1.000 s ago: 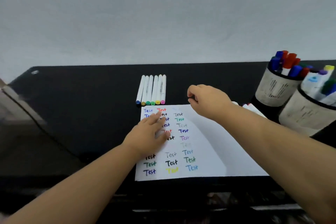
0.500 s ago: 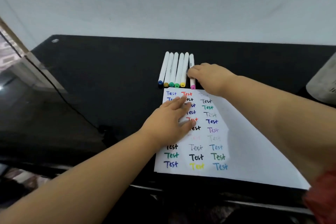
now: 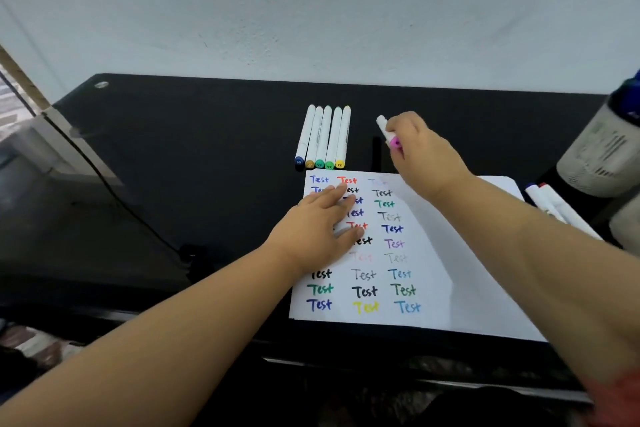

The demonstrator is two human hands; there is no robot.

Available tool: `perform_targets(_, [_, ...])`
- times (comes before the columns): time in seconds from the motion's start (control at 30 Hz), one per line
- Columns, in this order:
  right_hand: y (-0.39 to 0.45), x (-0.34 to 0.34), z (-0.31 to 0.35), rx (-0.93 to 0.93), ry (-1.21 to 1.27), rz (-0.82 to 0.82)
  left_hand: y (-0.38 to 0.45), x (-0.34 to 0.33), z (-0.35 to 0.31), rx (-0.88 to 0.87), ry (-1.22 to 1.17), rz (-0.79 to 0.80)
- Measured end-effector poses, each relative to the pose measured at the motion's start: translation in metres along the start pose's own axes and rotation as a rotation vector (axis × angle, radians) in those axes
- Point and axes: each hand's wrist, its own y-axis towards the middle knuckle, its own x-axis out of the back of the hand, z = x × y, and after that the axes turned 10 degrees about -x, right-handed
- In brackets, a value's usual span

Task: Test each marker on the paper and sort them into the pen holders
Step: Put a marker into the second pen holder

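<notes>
A white paper [image 3: 460, 281] covered with several coloured "Test" words lies on the black desk [image 3: 207, 156]. My left hand [image 3: 315, 232] rests flat on the paper's upper left part, fingers straight. My right hand [image 3: 422, 152] grips a white marker with a pink end cap [image 3: 385, 128], lifted just above the desk beyond the paper's top edge. A row of several white markers [image 3: 325, 137] with blue, ochre, green and yellow caps lies side by side to the left of that hand. A pen holder [image 3: 602, 152] shows at the right edge.
Two more white markers [image 3: 550, 201] lie beside the paper's right corner, near a second holder [image 3: 627, 225] cut off by the frame. A black cable [image 3: 114, 191] runs across the desk's left side. The wall stands right behind the desk.
My right hand took the pink-capped marker from the right end of the row and lifted it to the right. The left hand stayed on the paper.
</notes>
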Motion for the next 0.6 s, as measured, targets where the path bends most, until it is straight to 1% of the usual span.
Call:
perform_targets(0.1, [-0.031, 0.01, 0.007, -0.225, 0.419, -0.129, -0.002, 0.001, -0.002, 0.009, 0.01, 0.015])
perform_targets(0.23, [-0.074, 0.022, 0.019, -0.427, 0.896, -0.301, -0.005, 0.003, -0.006, 0.023, 0.037, 0.023])
perform_targets(0.3, [-0.094, 0.029, 0.023, -0.508, 1.073, -0.359, -0.006, 0.003, -0.008, 0.033, 0.063, 0.035])
perform_targets(0.4, [-0.116, 0.035, 0.023, -0.619, 1.219, -0.358, -0.007, 0.006, -0.013, 0.05, 0.095, 0.069])
perform_targets(0.47, [-0.124, 0.04, 0.02, -0.685, 1.278, -0.317, -0.01, 0.009, -0.021, 0.073, -0.014, 0.029])
perform_targets(0.6, [-0.128, 0.046, 0.017, -0.751, 1.319, -0.246, -0.026, 0.009, -0.046, 0.133, -0.498, -0.175])
